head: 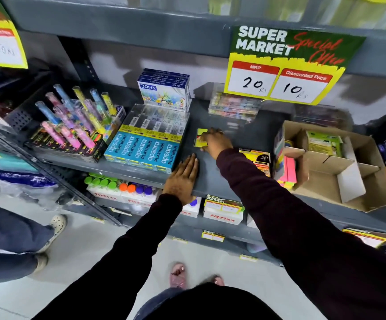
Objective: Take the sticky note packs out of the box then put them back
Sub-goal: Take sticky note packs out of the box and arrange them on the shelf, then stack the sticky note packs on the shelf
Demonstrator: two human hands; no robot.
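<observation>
An open cardboard box (358,192) sits at the right end of the grey shelf (210,183). It holds a green sticky note pack (323,142), and pink and multicoloured packs (287,172) stand at its left wall. A yellow-and-black pack (256,160) stands on the shelf just left of the box. My right hand (215,140) reaches over the middle of the shelf, its fingers closed on a yellow sticky note pack (200,136) that rests on the shelf surface. Nearer the front edge, my left hand (182,176) lies flat, palm down and empty.
Blue Apsara pencil boxes (145,148) and DOMS boxes (164,91) stand left of my hands, with a pen display (72,121) further left. A price sign (284,65) hangs above. Another person's legs (14,239) are at the left. Bottles (118,188) fill the lower shelf.
</observation>
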